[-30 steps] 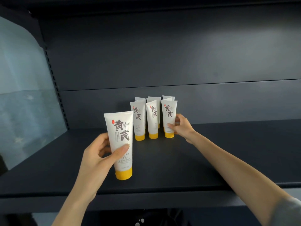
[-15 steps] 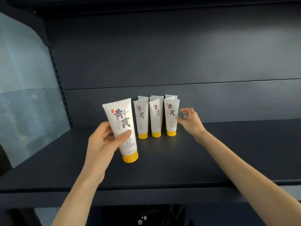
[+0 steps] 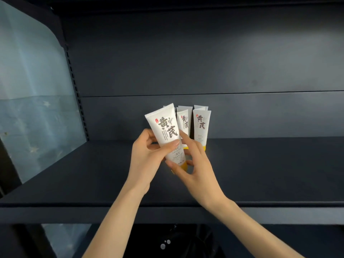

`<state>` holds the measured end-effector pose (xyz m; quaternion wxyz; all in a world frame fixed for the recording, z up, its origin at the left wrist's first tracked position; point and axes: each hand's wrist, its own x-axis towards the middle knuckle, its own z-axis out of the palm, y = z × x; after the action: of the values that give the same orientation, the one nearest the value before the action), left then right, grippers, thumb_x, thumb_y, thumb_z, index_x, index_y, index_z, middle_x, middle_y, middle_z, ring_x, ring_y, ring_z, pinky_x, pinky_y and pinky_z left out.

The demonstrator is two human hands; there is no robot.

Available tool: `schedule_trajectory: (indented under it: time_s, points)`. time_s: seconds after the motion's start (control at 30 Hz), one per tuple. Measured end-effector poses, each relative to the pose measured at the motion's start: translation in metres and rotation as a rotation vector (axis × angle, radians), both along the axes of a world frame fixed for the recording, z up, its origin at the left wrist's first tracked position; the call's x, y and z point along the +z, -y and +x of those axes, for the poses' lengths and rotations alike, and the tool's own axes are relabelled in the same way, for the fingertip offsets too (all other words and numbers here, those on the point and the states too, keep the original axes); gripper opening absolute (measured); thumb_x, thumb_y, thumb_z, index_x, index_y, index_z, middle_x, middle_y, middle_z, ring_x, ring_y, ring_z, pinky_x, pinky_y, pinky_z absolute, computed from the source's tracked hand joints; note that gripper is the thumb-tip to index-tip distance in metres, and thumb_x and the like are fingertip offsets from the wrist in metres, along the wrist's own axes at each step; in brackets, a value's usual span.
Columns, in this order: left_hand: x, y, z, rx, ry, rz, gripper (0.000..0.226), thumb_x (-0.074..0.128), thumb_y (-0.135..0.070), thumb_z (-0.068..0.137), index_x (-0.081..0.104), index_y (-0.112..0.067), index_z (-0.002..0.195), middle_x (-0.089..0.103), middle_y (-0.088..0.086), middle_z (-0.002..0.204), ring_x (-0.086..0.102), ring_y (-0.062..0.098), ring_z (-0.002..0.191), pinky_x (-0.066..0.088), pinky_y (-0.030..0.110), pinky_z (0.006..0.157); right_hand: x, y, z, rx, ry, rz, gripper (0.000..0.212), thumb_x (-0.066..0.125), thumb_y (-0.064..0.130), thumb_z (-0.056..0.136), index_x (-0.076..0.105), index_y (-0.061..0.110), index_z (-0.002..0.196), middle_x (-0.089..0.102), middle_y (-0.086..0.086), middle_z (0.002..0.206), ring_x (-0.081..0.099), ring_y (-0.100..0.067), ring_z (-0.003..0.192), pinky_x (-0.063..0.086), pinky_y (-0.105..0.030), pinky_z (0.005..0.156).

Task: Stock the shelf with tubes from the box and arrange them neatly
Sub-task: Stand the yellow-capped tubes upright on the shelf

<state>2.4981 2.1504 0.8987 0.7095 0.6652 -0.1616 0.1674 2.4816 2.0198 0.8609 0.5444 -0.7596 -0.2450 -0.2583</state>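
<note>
Two arms in shot, and both are yours. Your left forearm (image 3: 115, 216) is bare from the bottom edge of the picture right up to the wrist, slim and smooth. Your right forearm (image 3: 260, 226) is bare too, along all of its visible length. Your left hand (image 3: 147, 159) is bare, with long, slender fingers. On its thumb you can see the thumbnail (image 3: 176, 143), neatly rounded, reaching a little past the fingertip, with a soft sheen. Your right hand (image 3: 199, 170) is bare as well, fingers just as slender.
</note>
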Motion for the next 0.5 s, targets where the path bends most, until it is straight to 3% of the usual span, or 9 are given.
schedule_trajectory:
  time_s: [0.17,0.27,0.4,0.5]
  points:
    - [-0.005,-0.002,-0.004,0.051,0.034,-0.031,0.035,0.08,-0.012,0.072,0.061,-0.022,0.099,0.072,-0.005,0.098,0.07,0.011,0.092,0.059,0.035,0.073,-0.004,-0.009,0.003,-0.104,0.06,-0.02,0.064,0.068,0.026,0.086,0.036,0.041,0.14,0.043,0.014,0.129,0.048,0.002,0.115,0.048,-0.017,0.092]
    - [-0.008,-0.005,-0.004,0.112,0.061,-0.047,0.034,0.081,-0.015,0.071,0.06,-0.023,0.098,0.071,-0.005,0.098,0.07,0.012,0.091,0.058,0.029,0.067,-0.003,-0.016,0.007,-0.142,0.069,-0.037,0.063,0.068,0.035,0.084,0.035,0.051,0.136,0.045,0.023,0.122,0.048,0.007,0.112,0.051,-0.02,0.086]
    - [-0.011,-0.011,-0.006,0.18,0.117,-0.072,0.032,0.08,-0.017,0.073,0.059,-0.025,0.096,0.07,-0.008,0.097,0.068,0.008,0.091,0.055,0.021,0.064,0.001,-0.027,0.013,-0.134,0.076,-0.085,0.066,0.065,0.044,0.081,0.031,0.052,0.136,0.046,0.023,0.119,0.053,-0.001,0.109,0.055,-0.03,0.086]
    - [-0.011,-0.024,-0.01,0.175,0.137,0.009,0.034,0.073,-0.036,0.072,0.058,-0.029,0.102,0.068,-0.013,0.104,0.065,0.004,0.098,0.055,0.019,0.072,0.009,-0.033,0.019,-0.075,0.046,-0.094,0.066,0.059,0.051,0.075,0.031,0.053,0.135,0.05,0.021,0.114,0.054,-0.001,0.104,0.055,-0.027,0.081]
